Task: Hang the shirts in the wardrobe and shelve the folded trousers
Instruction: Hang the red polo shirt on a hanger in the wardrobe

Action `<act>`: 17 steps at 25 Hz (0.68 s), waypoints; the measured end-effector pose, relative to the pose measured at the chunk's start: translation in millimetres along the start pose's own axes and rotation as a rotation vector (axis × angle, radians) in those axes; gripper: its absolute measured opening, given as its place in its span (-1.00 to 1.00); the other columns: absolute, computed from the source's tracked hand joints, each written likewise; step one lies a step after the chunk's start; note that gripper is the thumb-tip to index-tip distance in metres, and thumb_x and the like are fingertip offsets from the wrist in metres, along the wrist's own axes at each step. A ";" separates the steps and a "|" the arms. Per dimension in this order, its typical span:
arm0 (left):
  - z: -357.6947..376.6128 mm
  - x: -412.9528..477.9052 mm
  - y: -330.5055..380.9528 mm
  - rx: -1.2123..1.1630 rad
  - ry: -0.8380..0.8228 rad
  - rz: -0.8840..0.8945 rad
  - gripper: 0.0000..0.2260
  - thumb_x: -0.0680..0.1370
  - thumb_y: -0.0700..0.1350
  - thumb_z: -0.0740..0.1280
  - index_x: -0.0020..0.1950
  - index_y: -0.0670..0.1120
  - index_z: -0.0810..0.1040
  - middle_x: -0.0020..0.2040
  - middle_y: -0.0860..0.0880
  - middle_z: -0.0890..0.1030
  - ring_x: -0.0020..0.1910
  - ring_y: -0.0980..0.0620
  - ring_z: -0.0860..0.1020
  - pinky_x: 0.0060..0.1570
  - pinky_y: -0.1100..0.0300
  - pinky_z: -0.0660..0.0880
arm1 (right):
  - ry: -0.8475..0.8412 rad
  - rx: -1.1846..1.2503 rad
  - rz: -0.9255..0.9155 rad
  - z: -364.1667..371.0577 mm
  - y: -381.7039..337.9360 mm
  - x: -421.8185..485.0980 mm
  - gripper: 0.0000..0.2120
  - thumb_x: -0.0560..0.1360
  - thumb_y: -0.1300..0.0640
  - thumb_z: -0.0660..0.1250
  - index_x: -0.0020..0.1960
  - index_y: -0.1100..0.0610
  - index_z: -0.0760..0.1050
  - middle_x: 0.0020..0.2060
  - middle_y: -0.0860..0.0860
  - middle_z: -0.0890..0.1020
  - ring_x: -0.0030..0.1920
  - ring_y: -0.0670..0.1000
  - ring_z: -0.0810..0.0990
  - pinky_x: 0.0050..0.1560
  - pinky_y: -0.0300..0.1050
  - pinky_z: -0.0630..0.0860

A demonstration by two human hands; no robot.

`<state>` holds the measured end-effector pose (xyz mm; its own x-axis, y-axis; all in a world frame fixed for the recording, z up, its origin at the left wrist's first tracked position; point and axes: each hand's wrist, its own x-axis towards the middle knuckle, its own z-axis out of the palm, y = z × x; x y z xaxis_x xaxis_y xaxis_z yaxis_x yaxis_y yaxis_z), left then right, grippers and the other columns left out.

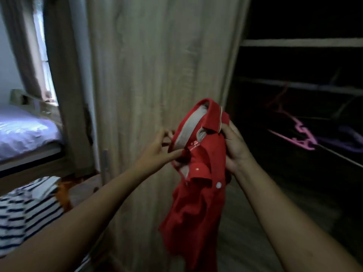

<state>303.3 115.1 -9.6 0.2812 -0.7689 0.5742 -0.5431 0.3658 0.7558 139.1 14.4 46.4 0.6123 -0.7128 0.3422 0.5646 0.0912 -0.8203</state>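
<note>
A red polo shirt [198, 185] with a grey-lined collar hangs between my hands in front of the wardrobe. My left hand [159, 148] pinches the shirt at the collar's left side. My right hand [234, 148] grips the collar's right side, fingers curled round the cloth. Pink hangers [302, 134] hang in the dark open wardrobe [302, 43] to the right, near a rail. A purple hanger or garment [347, 140] shows beside them, too dark to make out.
The wardrobe's light wooden door [157, 65] stands straight ahead. A bed with a pale sheet [23, 130] lies at the left, under a curtained window [42, 55]. A striped cloth [21, 214] lies at the lower left.
</note>
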 end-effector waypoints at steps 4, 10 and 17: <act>85.5 10.4 19.5 0.109 -0.021 0.148 -0.69 0.41 0.06 0.33 0.01 -0.03 0.31 -0.18 0.09 0.42 -0.24 0.29 0.42 -0.17 0.37 0.40 | 0.169 -0.123 -0.142 -79.3 -71.2 -36.5 -0.77 0.51 0.29 0.25 0.08 0.07 0.55 -0.22 0.00 0.69 -0.23 -0.05 0.66 -0.14 -0.15 0.62; 160.8 38.3 36.4 0.556 -0.281 0.286 -0.97 0.47 0.00 0.36 -0.14 0.13 0.59 -0.21 0.09 0.62 -0.20 0.17 0.60 -0.21 0.28 0.49 | 0.452 -0.426 -0.311 -178.8 -138.6 -85.8 -0.78 0.47 0.33 0.25 -0.09 0.06 0.59 -0.27 -0.05 0.69 -0.23 -0.09 0.64 -0.17 -0.24 0.57; 182.3 85.0 50.2 0.532 -0.355 0.341 -0.51 0.35 -0.49 0.27 0.22 -0.16 0.59 0.14 -0.13 0.59 0.14 -0.06 0.58 0.12 0.25 0.48 | 0.621 -0.884 -0.313 -229.0 -165.9 -77.8 -0.81 0.46 0.31 0.25 -0.18 0.06 0.55 -0.25 -0.02 0.60 -0.23 -0.12 0.55 -0.23 -0.34 0.46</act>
<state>155.7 -27.5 19.7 -0.1969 -0.8146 0.5456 -0.8917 0.3801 0.2457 -129.0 -104.5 50.9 -0.0089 -0.8632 0.5048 -0.0967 -0.5017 -0.8596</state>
